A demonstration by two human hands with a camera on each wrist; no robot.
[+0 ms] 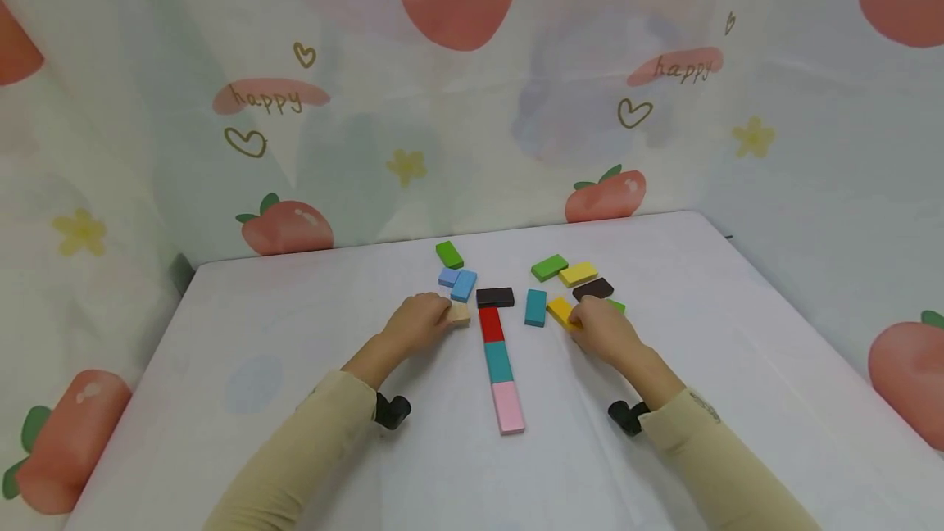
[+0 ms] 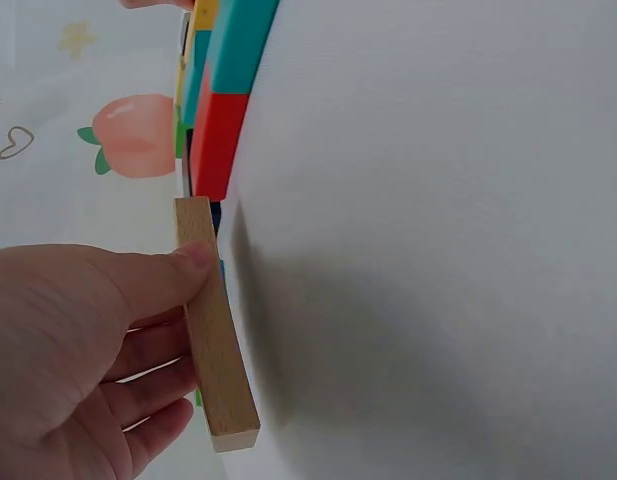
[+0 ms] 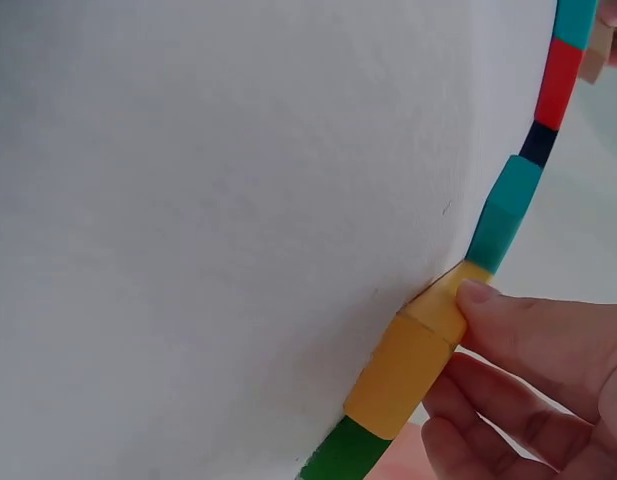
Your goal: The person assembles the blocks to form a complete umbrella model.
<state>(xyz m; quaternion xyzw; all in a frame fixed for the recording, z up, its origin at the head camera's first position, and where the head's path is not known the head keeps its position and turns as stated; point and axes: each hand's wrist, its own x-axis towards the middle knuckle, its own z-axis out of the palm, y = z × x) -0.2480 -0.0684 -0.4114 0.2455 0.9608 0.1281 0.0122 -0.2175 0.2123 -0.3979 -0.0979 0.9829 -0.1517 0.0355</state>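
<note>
My left hand [image 1: 422, 321] pinches a plain wooden block [image 2: 218, 330] between thumb and fingers, left of a row of blocks on the white table. In the left wrist view the block stands out just above its shadow. To the right of the row, my right hand [image 1: 605, 329] has its thumb and fingers on a yellow block [image 3: 398, 370]. The row runs toward me: a red block [image 1: 491, 324], a teal block [image 1: 498, 361] and a pink block [image 1: 508, 407] end to end. A black block [image 1: 495, 297] lies crosswise at its far end.
Loose blocks lie beyond the hands: a green one [image 1: 449, 254] and a blue one [image 1: 463, 285] at left. At right are a teal one [image 1: 536, 307], another green one [image 1: 549, 268], a second yellow one [image 1: 578, 274] and a dark brown one [image 1: 593, 289]. A printed cloth [image 1: 457, 121] hangs behind.
</note>
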